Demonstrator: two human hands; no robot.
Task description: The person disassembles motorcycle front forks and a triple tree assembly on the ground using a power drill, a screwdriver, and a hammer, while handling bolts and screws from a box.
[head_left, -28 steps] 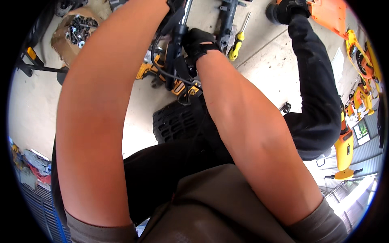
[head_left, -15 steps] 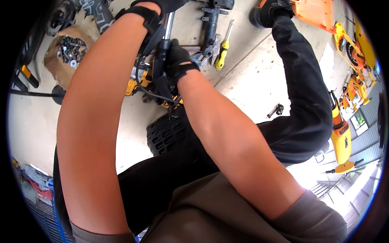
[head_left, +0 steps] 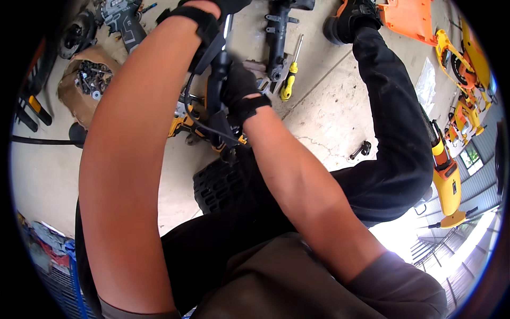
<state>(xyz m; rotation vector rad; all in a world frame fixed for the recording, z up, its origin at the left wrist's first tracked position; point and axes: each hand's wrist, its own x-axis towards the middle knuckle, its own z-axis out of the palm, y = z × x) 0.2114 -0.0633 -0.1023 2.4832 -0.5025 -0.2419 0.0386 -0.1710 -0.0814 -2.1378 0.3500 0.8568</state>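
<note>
Both my hands wear black gloves with wrist straps. My right hand (head_left: 241,81) is closed around the black tube of a suspension strut (head_left: 215,80), which stands out from between my arms. A shiny rod (head_left: 228,33) runs from the tube's far end up to my left hand (head_left: 234,4), closed at the rod's upper part. The upper edge of the view cuts off part of that hand, and its fingers are mostly hidden. A black cable (head_left: 190,109) loops beside the tube. Just right of the strut lies a second black tube with side lugs (head_left: 275,48).
A yellow screwdriver (head_left: 289,81) lies right of the tubes. Yellow-black power tools (head_left: 180,125) sit under my arms. Farther left are a cardboard box of bolts (head_left: 90,80) and a grey power tool (head_left: 125,21). An orange panel (head_left: 409,21) and yellow machines (head_left: 449,181) are on the right.
Both hands and the strut have shifted slightly right and nearer to me. My hold on the strut looks the same.
</note>
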